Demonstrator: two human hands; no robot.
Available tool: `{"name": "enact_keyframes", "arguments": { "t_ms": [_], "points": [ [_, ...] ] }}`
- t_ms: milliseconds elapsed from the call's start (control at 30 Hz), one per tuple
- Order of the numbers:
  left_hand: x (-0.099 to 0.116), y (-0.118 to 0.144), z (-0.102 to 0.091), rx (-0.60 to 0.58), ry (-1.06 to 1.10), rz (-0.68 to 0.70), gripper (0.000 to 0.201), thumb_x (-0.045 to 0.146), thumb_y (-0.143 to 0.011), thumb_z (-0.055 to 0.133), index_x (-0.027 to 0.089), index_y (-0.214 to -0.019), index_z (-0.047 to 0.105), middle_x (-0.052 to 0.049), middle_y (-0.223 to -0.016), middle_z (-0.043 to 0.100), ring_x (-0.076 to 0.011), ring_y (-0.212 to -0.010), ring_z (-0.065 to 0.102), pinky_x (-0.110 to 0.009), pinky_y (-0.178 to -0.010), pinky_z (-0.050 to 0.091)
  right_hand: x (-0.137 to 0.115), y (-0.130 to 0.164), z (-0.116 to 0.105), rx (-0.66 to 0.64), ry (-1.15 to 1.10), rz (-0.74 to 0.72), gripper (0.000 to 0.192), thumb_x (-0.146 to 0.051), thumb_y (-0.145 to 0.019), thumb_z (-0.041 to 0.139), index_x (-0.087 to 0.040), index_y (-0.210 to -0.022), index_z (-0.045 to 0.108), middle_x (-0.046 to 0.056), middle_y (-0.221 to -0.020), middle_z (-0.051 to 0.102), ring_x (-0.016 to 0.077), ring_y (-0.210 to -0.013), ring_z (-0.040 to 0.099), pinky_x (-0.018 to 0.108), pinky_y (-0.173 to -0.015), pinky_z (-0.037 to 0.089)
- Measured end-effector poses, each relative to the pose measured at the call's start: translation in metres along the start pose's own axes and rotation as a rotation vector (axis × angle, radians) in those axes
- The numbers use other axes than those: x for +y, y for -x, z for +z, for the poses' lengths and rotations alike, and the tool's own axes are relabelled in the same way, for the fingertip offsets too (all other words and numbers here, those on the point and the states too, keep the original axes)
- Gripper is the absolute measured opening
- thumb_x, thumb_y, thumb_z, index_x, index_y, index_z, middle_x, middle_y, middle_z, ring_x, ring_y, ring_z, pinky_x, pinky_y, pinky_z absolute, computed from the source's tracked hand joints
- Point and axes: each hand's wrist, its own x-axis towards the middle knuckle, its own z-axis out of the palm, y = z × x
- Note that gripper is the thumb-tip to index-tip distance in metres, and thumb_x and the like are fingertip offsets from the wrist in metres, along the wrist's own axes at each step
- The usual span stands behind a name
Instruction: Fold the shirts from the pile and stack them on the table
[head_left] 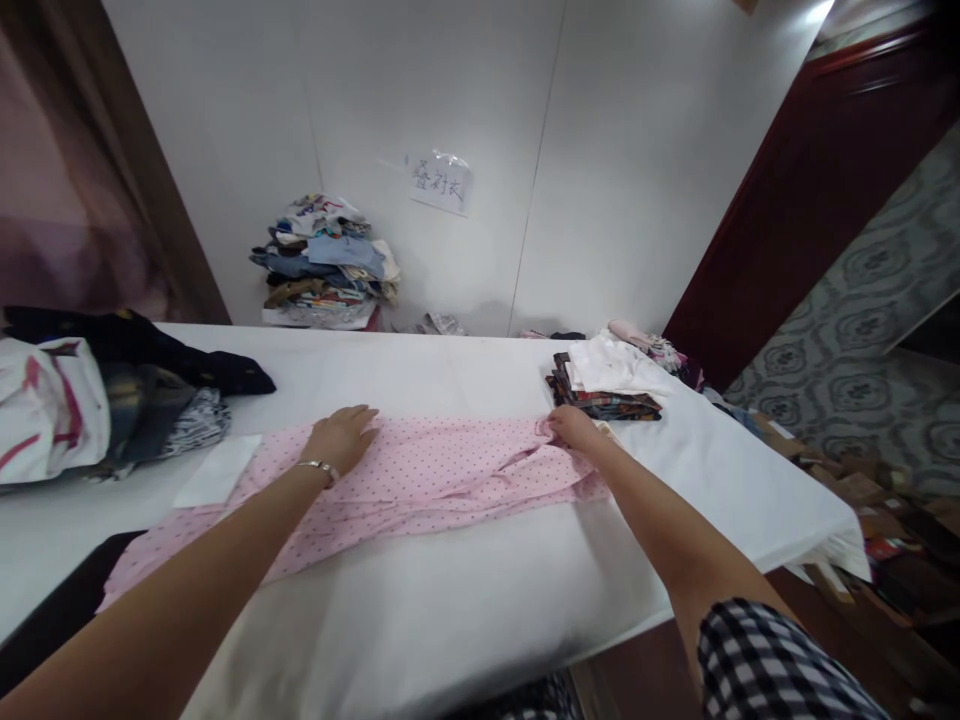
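Head view: nearest us, our two bare forearms are reaching out over the white table (450, 620). Our left hand (341, 435) is lying flat, fingers spread, pressing on the pink dotted garment (420, 480), which is stretching across the table's middle. Our right hand (571, 426) is pinching the garment's right end, fingers closed on the cloth. We are keeping the hands well apart. Just beyond the right hand, a folded stack (607, 390) is sitting. At far left, loose dark clothes (135, 390) are lying. Farther back, a clothes pile (326, 265) is leaning against the wall, beside a paper sign (441, 182).
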Motion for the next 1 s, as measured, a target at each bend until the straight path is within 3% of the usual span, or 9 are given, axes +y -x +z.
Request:
{"name": "enact_keyframes", "arguments": {
  "t_ms": [67,167,367,467,567,667,767,867,1000],
  "points": [
    [0.002,-0.007,0.001,-0.046,0.003,-0.006,0.048,0.035,-0.092,0.031,0.015,-0.120,0.064,-0.015,-0.132,0.061,-0.0296,-0.125,0.051,-0.045,-0.102,0.039,0.000,-0.008,0.001,0.020,0.032,0.042,0.019,-0.016,-0.083,0.057,-0.017,-0.089,0.074,0.010,-0.098,0.073,0.0212,-0.096,0.064,0.024,-0.084,0.043],
    [0.001,-0.014,0.008,-0.033,0.029,-0.083,0.044,0.034,-0.090,0.033,0.014,-0.103,0.070,-0.017,-0.115,0.068,-0.0309,-0.110,0.059,-0.045,-0.094,0.043,0.002,-0.012,0.008,0.095,0.055,0.090,0.029,-0.020,-0.092,0.043,-0.016,-0.100,0.071,0.012,-0.107,0.070,0.0213,-0.099,0.062,0.025,-0.084,0.041],
    [-0.005,-0.024,0.028,0.018,0.092,-0.200,0.040,0.031,-0.087,0.038,0.016,-0.105,0.070,-0.016,-0.118,0.067,-0.0317,-0.112,0.059,-0.043,-0.092,0.046,0.010,0.000,0.029,0.036,0.004,0.037,0.022,-0.019,-0.089,0.051,-0.014,-0.092,0.073,0.012,-0.105,0.071,0.0194,-0.102,0.062,0.024,-0.089,0.042],
    [-0.009,-0.023,0.024,0.020,0.169,-0.218,0.040,0.031,-0.086,0.041,0.016,-0.109,0.070,-0.013,-0.120,0.067,-0.0284,-0.111,0.061,-0.038,-0.092,0.049,0.013,0.008,0.021,0.036,-0.041,0.056,0.028,-0.022,-0.090,0.049,-0.015,-0.107,0.071,0.011,-0.107,0.072,0.0208,-0.100,0.065,0.028,-0.088,0.046],
    [-0.009,-0.007,0.015,0.095,0.204,-0.139,0.046,0.035,-0.089,0.038,0.016,-0.122,0.064,-0.012,-0.130,0.063,-0.0264,-0.119,0.057,-0.040,-0.105,0.042,0.013,0.025,0.006,0.144,-0.099,0.064,0.041,-0.031,-0.094,0.043,-0.018,-0.128,0.060,0.011,-0.127,0.064,0.0232,-0.117,0.059,0.035,-0.098,0.045],
    [-0.007,0.021,0.018,0.142,0.163,0.017,0.054,0.044,-0.092,0.033,0.017,-0.134,0.056,-0.010,-0.145,0.050,-0.0281,-0.138,0.039,-0.048,-0.117,0.025,0.003,0.058,0.001,0.257,-0.116,-0.106,0.050,-0.043,-0.096,0.038,-0.020,-0.139,0.051,0.009,-0.150,0.044,0.0236,-0.141,0.035,0.041,-0.113,0.031],
    [-0.005,0.044,0.032,0.006,0.063,0.023,0.063,0.051,-0.090,0.032,0.020,-0.144,0.046,-0.007,-0.157,0.032,-0.0287,-0.146,0.024,-0.051,-0.118,0.018,-0.013,0.096,0.016,0.040,-0.005,-0.245,0.059,-0.052,-0.096,0.035,-0.023,-0.147,0.041,0.008,-0.158,0.028,0.0252,-0.148,0.016,0.049,-0.119,0.015],
    [-0.003,0.051,0.043,-0.104,0.012,-0.049,0.071,0.056,-0.090,0.028,0.019,-0.150,0.036,-0.006,-0.161,0.022,-0.0288,-0.148,0.016,-0.052,-0.119,0.016,-0.025,0.121,0.034,-0.219,0.050,-0.198,0.066,-0.059,-0.096,0.030,-0.024,-0.151,0.032,0.008,-0.161,0.020,0.0252,-0.149,0.011,0.051,-0.119,0.009],
    [0.000,0.047,0.043,-0.110,0.024,-0.112,0.074,0.059,-0.089,0.026,0.019,-0.151,0.033,-0.006,-0.162,0.017,-0.0317,-0.149,0.011,-0.058,-0.118,0.013,-0.029,0.128,0.037,-0.266,0.012,-0.140,0.068,-0.061,-0.095,0.027,-0.024,-0.152,0.028,0.007,-0.161,0.016,0.0234,-0.150,0.008,0.050,-0.119,0.004]
  ]
}}
